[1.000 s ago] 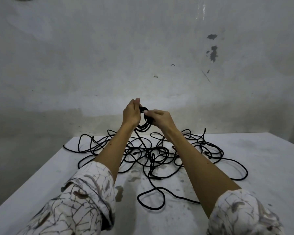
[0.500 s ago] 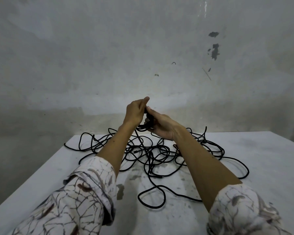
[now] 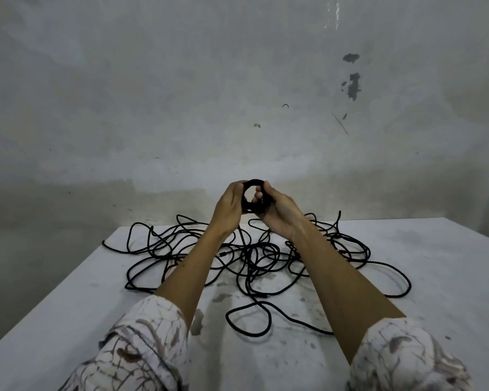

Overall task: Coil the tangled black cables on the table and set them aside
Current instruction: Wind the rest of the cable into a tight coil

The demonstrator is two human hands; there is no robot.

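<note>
1. Head view: raised at 12 o'clock above the white table [image 3: 421,292], the left hand [image 3: 227,211] and right hand [image 3: 280,215] both curl around a small black coil [image 3: 255,197], fingers clamped on its rim.
2. Tangled black cables [image 3: 254,258] sprawl across the table from 9 to 3 o'clock, a strand rising toward the hands.
3. Risk, as judged: the trailing strand may snag in the tangle, tugging the turns loose if either hold slackens.
</note>
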